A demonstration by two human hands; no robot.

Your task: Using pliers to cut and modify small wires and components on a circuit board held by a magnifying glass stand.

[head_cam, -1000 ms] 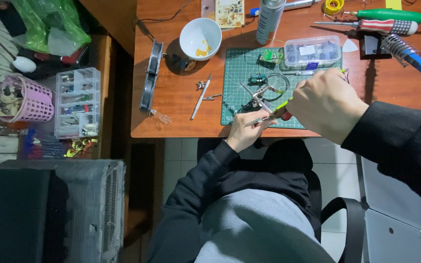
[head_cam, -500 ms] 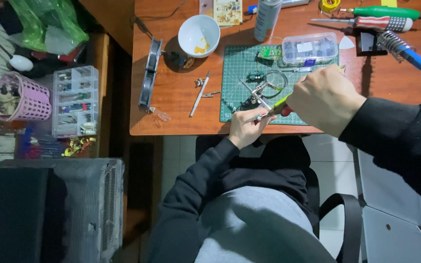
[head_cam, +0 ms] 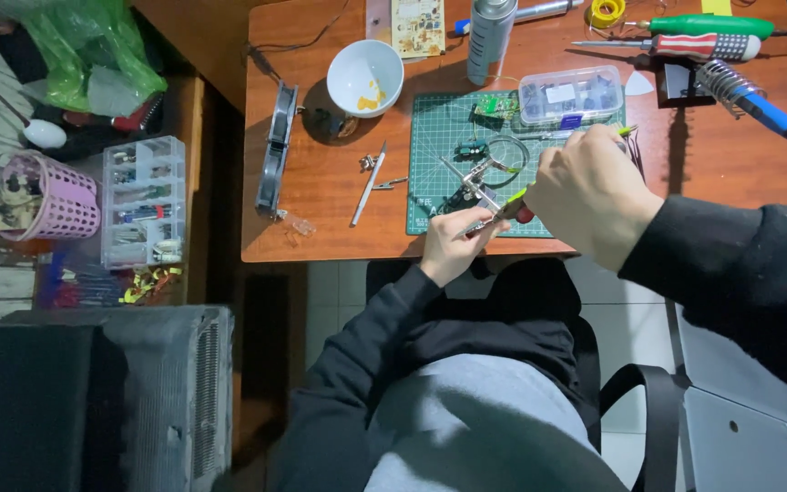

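I am mid-way through fine work on a small metal part point(head_cam: 474, 189) over the green cutting mat point(head_cam: 430, 150); my left hand point(head_cam: 453, 246) pinches it from the near edge, fingers narrow; my right hand point(head_cam: 589, 191) is closed around a green-handled tool point(head_cam: 523, 195) whose tip meets the part; the next move, I judge, calls for a steady, small touch. The clear parts box point(head_cam: 571, 94) holds dark little components; the white bowl point(head_cam: 365, 77) has a yellow smear inside.

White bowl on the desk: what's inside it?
The white bowl holds only a small yellow-orange smear near its rim; otherwise it looks bare. The desk under it is covered.
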